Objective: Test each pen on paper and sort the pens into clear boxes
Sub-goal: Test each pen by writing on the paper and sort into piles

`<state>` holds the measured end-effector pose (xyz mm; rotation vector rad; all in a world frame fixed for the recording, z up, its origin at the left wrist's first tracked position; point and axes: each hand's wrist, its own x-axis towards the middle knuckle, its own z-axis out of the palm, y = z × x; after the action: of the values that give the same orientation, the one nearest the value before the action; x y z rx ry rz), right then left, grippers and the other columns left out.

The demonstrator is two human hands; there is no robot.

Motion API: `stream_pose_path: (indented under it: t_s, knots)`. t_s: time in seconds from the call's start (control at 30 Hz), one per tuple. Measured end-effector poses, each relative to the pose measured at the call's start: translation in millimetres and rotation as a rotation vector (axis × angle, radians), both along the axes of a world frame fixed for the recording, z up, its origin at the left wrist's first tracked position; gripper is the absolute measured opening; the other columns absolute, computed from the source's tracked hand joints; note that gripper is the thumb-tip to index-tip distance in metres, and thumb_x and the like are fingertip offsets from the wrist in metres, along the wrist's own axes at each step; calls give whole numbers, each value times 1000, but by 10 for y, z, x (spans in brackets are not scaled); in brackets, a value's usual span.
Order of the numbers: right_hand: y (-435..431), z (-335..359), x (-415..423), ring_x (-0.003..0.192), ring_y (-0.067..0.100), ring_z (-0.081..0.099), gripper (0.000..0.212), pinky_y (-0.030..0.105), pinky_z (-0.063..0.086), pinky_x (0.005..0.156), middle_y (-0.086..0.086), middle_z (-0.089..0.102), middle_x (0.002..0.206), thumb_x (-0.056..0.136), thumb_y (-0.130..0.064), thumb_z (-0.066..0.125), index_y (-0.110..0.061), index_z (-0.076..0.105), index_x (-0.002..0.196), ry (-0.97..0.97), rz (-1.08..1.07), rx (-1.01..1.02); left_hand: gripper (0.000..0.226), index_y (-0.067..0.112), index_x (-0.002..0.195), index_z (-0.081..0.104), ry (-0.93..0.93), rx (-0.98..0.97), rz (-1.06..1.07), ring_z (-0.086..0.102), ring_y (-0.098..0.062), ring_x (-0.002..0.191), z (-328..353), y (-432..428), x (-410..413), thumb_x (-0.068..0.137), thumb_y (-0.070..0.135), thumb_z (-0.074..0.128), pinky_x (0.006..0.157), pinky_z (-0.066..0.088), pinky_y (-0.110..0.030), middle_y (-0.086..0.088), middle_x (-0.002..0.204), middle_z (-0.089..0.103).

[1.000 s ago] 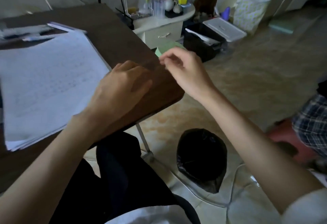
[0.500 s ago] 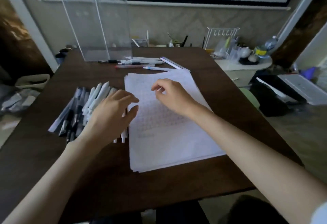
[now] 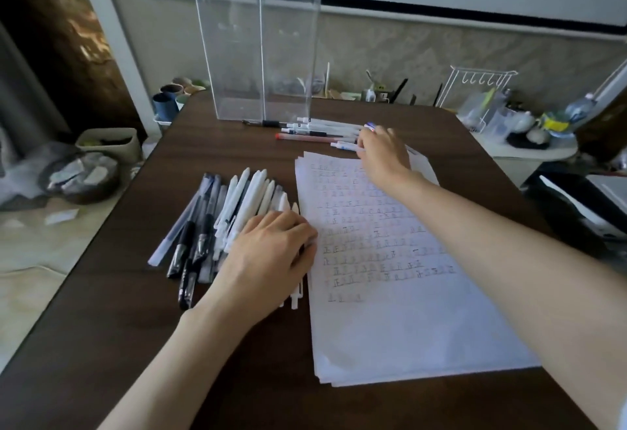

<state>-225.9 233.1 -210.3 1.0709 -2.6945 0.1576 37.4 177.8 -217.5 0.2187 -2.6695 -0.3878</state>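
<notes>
Fingers point(image 3: 368, 139) of the right hand point(image 3: 385, 158) touch pens point(image 3: 322, 131) lying sideways at the far edge of the table point(image 3: 101, 294); gripping or not, I cannot tell. Left hand point(image 3: 268, 253) rests loosely on the pile point(image 3: 244, 198).

**ITEM COUNT, BY KIND**

Clear boxes point(image 3: 230, 56): two, side by side at 12 o'clock. Loose pens point(image 3: 307, 137) in the row before them: at least five, the far end of the row hidden. Pen heap point(image 3: 237, 205) at 9 o'clock: a dozen or more, partly covered, exact figure not obtainable. Paper stack point(image 3: 390, 310): one, at 3 o'clock. Hands: two, left hand point(image 3: 271, 253) and right hand point(image 3: 385, 156).
</notes>
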Motion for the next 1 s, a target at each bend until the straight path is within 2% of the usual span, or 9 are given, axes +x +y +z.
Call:
stream_pose_path:
  t_s: [0.2,0.27,0.43,0.53,0.63,0.7,0.77,0.83,1.0]
  knots:
    - [-15,48,-75,114,31,43,24,39,36,90,13,48,122,94,-1,46,-8,49,117,39,99,141,12,16,94,70,-13,4,-4,61,-17,90,2,-20,13,87,22,63,82,37,-25,5,96,66]
    - [-18,94,-52,110,29,45,23,37,35,86,11,50,118,93,0,47,-8,49,115,105,148,167,14,15,95,70,-9,3,-7,61,-17,92,5,-12,20,88,21,60,83,37,-25,4,98,66]
    - [122,448,256,89,29,54,12,39,44,70,15,59,99,93,3,43,-3,47,103,71,329,-106,15,15,100,69,25,5,-7,58,-19,102,94,50,79,89,17,61,89,43,-32,2,105,64]
    - [411,597,666,89,15,49,33,29,36,68,4,52,109,96,3,42,-10,45,126,-60,465,-126,30,17,104,68,35,34,-23,57,-15,104,202,185,238,91,32,45,88,45,-32,5,106,63]
    - [822,543,1083,85,18,49,58,36,43,68,0,44,105,89,14,38,-23,42,134,-168,470,-117,39,22,105,67,22,115,-69,55,-5,99,234,376,454,89,40,37,82,47,-26,11,106,62]
    - [1098,433,1302,85,20,48,42,39,42,74,1,45,100,92,2,43,-22,48,126,-168,412,-162,38,23,104,68,22,159,-82,53,0,92,201,474,581,89,41,37,77,48,-25,13,105,61]
    - [1307,300,1503,85,15,47,19,36,38,80,-4,47,94,94,-31,46,-23,52,110,-125,338,-196,38,21,102,68,35,185,-83,57,-3,93,135,536,655,89,40,38,77,50,-28,13,104,61]
    - [1403,139,1618,78,12,47,39,32,34,74,-7,49,84,88,-60,39,-24,54,92,-58,268,-213,37,20,101,69,35,204,-85,59,-8,95,59,591,681,89,39,40,79,49,-29,12,104,62]
    - [1447,-48,1677,61,17,47,39,33,35,63,-2,50,61,85,-49,44,-17,55,66,90,243,-317,32,21,101,67,10,100,-91,55,-10,98,-100,680,691,88,37,43,86,36,-23,8,107,60]
